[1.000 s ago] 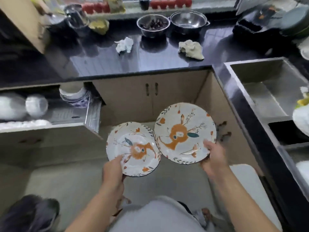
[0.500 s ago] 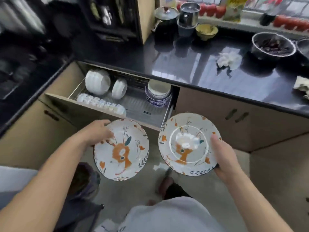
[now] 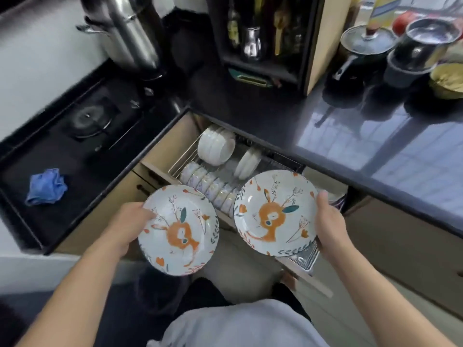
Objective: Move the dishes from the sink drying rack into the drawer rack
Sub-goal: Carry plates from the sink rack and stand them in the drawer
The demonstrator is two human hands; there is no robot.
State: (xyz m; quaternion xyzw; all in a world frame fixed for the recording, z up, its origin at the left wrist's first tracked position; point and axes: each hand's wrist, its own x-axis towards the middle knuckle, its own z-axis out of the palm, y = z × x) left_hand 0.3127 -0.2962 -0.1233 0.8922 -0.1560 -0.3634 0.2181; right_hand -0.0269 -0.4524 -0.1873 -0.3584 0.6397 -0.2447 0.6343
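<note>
Seen from above, looking down at two bare arms reaching toward an open drawer rack (image 3: 186,156) pulled out from under the front edge of a dark, glossy counter (image 3: 313,126). In the left hand (image 3: 131,222), a round white plate with an orange deer (image 3: 178,230) and leafy sprigs — grip clamped on its left rim, thumb on the upper face, remaining fingers hidden beneath. In the right hand (image 3: 329,227), a second deer plate (image 3: 275,212) of the same pattern, grip clamped on its right rim, thumb tip showing over the edge. Both plates held face up and slightly tilted, side by side, a narrow gap between them, apart from each other; left one just in front of the drawer's front edge, right one over the drawer's front right part and covering much of what lies there. Inside the wire rack, standing on edge: a stack of white bowls (image 3: 216,145) toward the back, a smaller white dish (image 3: 248,162) to its right, and a row of small patterned cups (image 3: 209,184) along the front. At the far left corner of the counter, a black gas hob (image 3: 87,120) with a crumpled blue cloth (image 3: 46,186) lying on it, and a tall steel pot (image 3: 127,31) behind. Toward the far right edge — a lidded dark pan (image 3: 363,48) and stacked steel containers (image 3: 421,48). At the bottom, a pale shirt front.
</note>
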